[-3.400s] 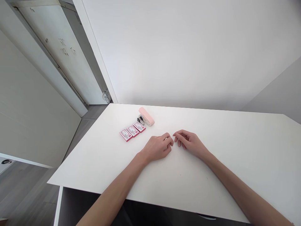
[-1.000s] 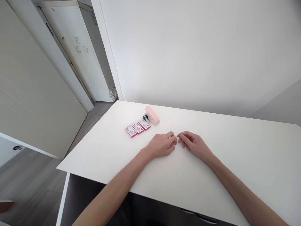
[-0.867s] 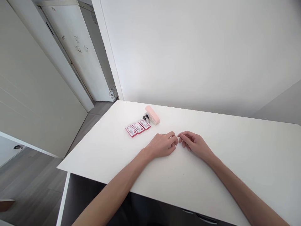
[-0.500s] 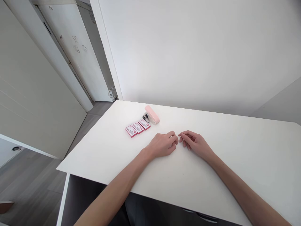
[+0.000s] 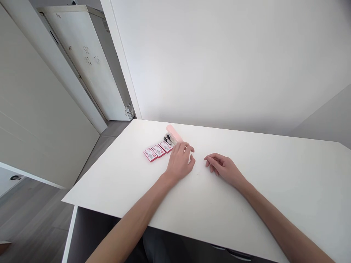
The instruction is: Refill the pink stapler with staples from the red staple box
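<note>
My left hand (image 5: 181, 159) reaches over the white tabletop, fingers slightly bent and apart, nothing visible in them. Its fingertips are close to a pink, long, rounded object with a pale base, shaped like a stapler (image 5: 173, 133); whether they touch cannot be made out. Part of that object's near end is hidden by the hand. Beside it are small black and silver items (image 5: 168, 139), too small to name. Several flat white and magenta boxes (image 5: 157, 150) lie in a slanting row left of the hand. Further right, my right hand (image 5: 221, 165) rests loosely curled, visibly holding nothing.
The white desk (image 5: 274, 190) meets a white wall (image 5: 219, 62) at the back. Left of it stand a pale door (image 5: 41, 95) and, through the doorway, a white fridge-like cabinet (image 5: 82, 62). Under the front edge is a dark opening (image 5: 93, 223).
My left hand has moved left and away from me, toward the pink object, and its fingers have spread. My right hand stays about where it was. The view has shifted slightly.
</note>
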Demonstrator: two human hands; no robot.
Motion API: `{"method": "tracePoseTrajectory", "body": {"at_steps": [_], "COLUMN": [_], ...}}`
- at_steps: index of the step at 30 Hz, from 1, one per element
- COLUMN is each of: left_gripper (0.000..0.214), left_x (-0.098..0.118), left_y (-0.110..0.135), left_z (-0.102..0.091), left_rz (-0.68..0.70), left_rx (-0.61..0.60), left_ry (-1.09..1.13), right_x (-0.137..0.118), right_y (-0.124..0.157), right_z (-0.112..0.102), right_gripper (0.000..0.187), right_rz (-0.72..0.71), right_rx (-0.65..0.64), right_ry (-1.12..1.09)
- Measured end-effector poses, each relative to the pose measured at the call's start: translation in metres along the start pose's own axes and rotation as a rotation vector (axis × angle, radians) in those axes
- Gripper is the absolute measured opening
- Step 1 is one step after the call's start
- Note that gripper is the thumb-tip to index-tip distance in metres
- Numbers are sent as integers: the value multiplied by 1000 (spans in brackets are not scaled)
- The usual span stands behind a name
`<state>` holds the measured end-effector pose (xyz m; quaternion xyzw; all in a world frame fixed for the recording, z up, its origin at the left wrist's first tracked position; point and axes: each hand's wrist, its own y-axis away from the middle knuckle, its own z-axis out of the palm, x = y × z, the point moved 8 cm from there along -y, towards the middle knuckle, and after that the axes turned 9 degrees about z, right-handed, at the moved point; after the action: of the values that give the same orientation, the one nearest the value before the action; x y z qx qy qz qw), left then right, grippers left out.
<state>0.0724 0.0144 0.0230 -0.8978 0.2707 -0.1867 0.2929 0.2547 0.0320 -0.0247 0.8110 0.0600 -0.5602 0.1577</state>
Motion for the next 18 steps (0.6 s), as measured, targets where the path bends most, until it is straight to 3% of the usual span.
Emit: {"method": "tracePoseTrajectory", "body": {"at_steps": [8,18], "left_gripper": [46,54], "left_x": [-30,-40], "left_y": [8,11], "left_z": [-3,6], "left_rz": [-315,-360], "left_rx": [71,-25], "left_ry": [-175,-151], "right_x": [-3,-9], "right_y": [2,4], "right_z": [-1,-1], "right_gripper": [46,49], "right_rz": [-2,-3], "right_rx": [1,4], "right_ry": [-18,-4]}}
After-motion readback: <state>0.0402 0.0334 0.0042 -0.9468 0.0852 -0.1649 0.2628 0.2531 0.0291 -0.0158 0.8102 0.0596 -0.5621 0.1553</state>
